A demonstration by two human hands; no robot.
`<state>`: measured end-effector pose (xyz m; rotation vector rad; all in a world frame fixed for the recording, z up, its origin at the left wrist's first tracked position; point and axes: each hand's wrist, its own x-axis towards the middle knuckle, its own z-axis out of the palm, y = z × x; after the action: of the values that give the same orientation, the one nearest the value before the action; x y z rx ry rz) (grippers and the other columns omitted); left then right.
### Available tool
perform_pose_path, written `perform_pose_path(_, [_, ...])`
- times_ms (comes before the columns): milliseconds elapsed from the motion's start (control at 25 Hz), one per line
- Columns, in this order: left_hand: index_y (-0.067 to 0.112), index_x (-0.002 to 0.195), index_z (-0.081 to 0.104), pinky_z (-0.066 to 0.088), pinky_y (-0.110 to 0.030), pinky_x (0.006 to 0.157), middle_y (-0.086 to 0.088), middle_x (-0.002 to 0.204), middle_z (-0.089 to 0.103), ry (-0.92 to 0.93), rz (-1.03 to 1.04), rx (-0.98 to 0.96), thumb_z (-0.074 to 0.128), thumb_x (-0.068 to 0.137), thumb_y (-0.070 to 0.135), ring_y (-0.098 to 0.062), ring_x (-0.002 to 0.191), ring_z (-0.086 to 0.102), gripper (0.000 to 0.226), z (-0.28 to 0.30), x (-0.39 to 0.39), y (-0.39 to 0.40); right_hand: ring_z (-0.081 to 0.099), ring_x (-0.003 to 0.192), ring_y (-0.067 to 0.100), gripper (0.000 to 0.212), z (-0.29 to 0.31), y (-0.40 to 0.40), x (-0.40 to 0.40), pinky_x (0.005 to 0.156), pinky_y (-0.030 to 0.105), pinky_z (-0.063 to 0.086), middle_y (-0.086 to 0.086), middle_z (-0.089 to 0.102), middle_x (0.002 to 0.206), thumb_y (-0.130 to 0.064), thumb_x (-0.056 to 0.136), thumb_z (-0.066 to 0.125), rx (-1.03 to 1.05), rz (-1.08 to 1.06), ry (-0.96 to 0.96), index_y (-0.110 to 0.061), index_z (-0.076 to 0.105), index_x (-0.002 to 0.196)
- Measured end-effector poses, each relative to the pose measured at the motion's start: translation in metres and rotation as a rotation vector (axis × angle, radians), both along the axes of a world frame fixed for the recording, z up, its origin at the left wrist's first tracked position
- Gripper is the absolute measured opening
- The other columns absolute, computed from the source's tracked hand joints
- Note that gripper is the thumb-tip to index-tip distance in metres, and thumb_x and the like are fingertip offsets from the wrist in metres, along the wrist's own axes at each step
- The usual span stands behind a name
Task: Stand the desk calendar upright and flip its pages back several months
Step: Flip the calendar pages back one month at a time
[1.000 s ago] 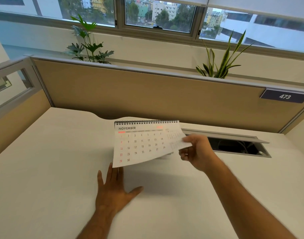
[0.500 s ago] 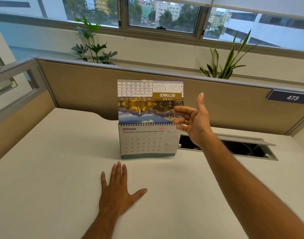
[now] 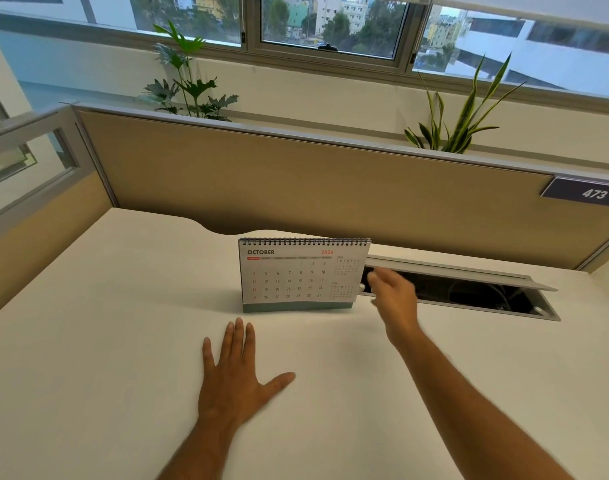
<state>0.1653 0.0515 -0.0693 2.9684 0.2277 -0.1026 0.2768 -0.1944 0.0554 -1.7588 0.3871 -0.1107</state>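
The spiral-bound desk calendar stands upright on the white desk, showing the October 2026 page. My right hand hovers just beside its right edge, blurred, fingers loosely apart and holding nothing. Whether it touches the page edge I cannot tell. My left hand lies flat on the desk in front of the calendar, palm down, fingers spread, a short gap from the calendar's base.
An open cable tray with a raised grey lid is sunk in the desk right behind my right hand. A tan partition walls the back and left. Two plants stand beyond it under the windows.
The November page went up and over the spiral to the back, leaving October showing. My right hand let the page go and dropped down to the calendar's right edge. My left hand stayed flat.
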Motion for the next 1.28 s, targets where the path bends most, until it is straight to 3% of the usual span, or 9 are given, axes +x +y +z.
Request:
perform_pose_path(40, [0.017,0.151,-0.018,-0.013,-0.059,0.121,-0.003,0.165,-0.017,0.001,-0.001,0.001,-0.001,0.059,0.103,-0.018,0.149,-0.024,0.127,0.000,0.000,0.000,0.058,0.119,0.028,0.037,-0.010,0.000,-0.004,0.102,0.050,0.048,0.009,0.060,0.135,-0.025,0.092,0.062,-0.049,0.070,0.071,-0.017,0.060,0.128])
perform_pose_path(120, [0.017,0.150,-0.020,-0.013,-0.059,0.121,-0.004,0.165,-0.018,0.005,-0.004,0.011,-0.002,0.059,0.103,-0.018,0.149,-0.024,0.127,0.000,0.000,0.000,0.054,0.124,0.030,0.048,-0.022,0.004,-0.009,0.104,0.051,0.046,0.007,0.052,0.144,-0.026,0.092,0.063,-0.099,0.137,0.128,-0.018,0.051,0.138])
perform_pose_path(280, [0.017,0.149,-0.021,-0.012,-0.060,0.121,-0.004,0.165,-0.017,0.006,-0.004,0.013,-0.001,0.059,0.103,-0.019,0.150,-0.023,0.126,0.000,0.001,0.001,0.059,0.116,0.031,0.045,-0.030,0.012,-0.015,0.101,0.053,0.048,0.007,0.056,0.141,-0.026,0.088,0.068,-0.102,0.117,0.107,-0.022,0.057,0.132])
perform_pose_path(480, [0.017,0.148,-0.024,-0.013,-0.060,0.121,-0.003,0.165,-0.019,0.011,-0.006,0.007,-0.001,0.059,0.103,-0.018,0.149,-0.025,0.126,-0.001,0.000,0.001,0.060,0.090,0.015,0.040,-0.031,0.011,-0.019,0.093,0.044,0.052,0.007,0.065,0.129,-0.028,0.083,0.074,-0.143,0.033,0.066,-0.020,0.064,0.121])
perform_pose_path(720, [0.017,0.148,-0.024,-0.012,-0.061,0.121,-0.004,0.165,-0.018,0.017,-0.005,0.019,-0.003,0.058,0.103,-0.020,0.149,-0.024,0.127,-0.001,0.001,0.001,0.058,0.096,0.019,0.056,-0.026,0.020,-0.016,0.096,0.050,0.050,0.005,0.060,0.134,-0.028,0.084,0.073,-0.149,0.117,0.062,-0.023,0.051,0.135])
perform_pose_path(840, [0.017,0.149,-0.020,-0.012,-0.060,0.121,-0.005,0.165,-0.016,0.008,-0.007,0.006,-0.001,0.059,0.103,-0.020,0.150,-0.023,0.127,-0.002,0.001,0.002,0.061,0.091,0.018,0.050,-0.029,0.021,-0.017,0.094,0.047,0.052,0.005,0.065,0.126,-0.029,0.082,0.075,-0.159,0.054,0.052,-0.020,0.058,0.128])
perform_pose_path(1000, [0.017,0.151,-0.019,-0.012,-0.060,0.121,-0.004,0.165,-0.016,0.004,-0.006,0.003,-0.001,0.059,0.103,-0.019,0.150,-0.023,0.127,-0.002,0.001,0.001,0.068,0.082,0.019,0.023,-0.033,0.015,-0.020,0.086,0.039,0.058,0.004,0.072,0.102,-0.029,0.078,0.079,-0.100,0.005,0.000,-0.015,0.066,0.092])
perform_pose_path(1080, [0.016,0.152,-0.017,-0.012,-0.060,0.121,-0.004,0.165,-0.017,0.001,-0.005,0.001,-0.001,0.059,0.103,-0.018,0.150,-0.024,0.128,-0.002,0.000,0.001,0.071,0.082,0.020,0.020,-0.034,0.011,-0.020,0.080,0.037,0.061,0.003,0.074,0.093,-0.029,0.079,0.078,-0.067,0.027,-0.006,-0.012,0.067,0.081])
perform_pose_path(1280, [0.017,0.153,-0.012,-0.011,-0.060,0.121,-0.004,0.166,-0.013,-0.014,-0.005,0.002,0.000,0.060,0.103,-0.019,0.151,-0.020,0.128,0.000,0.000,0.001,0.073,0.088,0.026,0.021,-0.025,0.004,-0.023,0.069,0.032,0.062,0.007,0.075,0.098,-0.024,0.089,0.067,0.065,0.195,0.038,-0.005,0.066,0.079])
